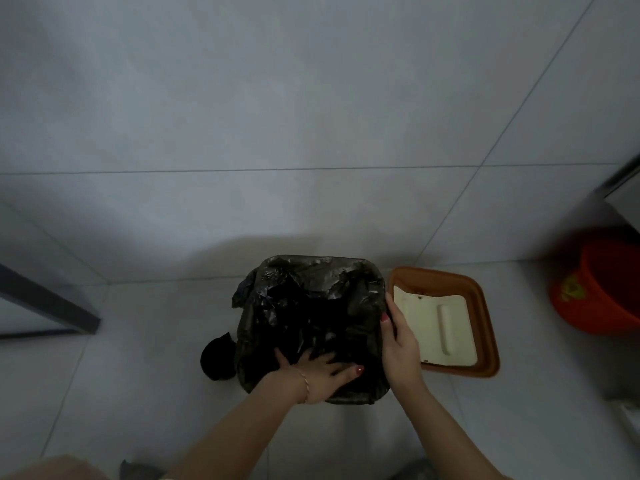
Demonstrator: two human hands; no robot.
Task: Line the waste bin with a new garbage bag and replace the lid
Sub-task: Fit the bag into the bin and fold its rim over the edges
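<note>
A waste bin (353, 398) stands on the tiled floor, its mouth covered by a crumpled black garbage bag (308, 299) draped over the rim. My left hand (318, 374) lies flat with spread fingers on the bag at the bin's near side, pressing into it. My right hand (400, 344) rests on the bin's right rim, fingers curled over the bag's edge there. The brown lid (485, 306) lies upside down on the floor just right of the bin, showing its cream swing flap (433, 327).
A black roll of bags (216, 356) sits on the floor against the bin's left side. An orange bucket (602, 282) stands at the right under a grey cabinet corner (623, 192). A dark metal frame (45, 299) crosses the left edge.
</note>
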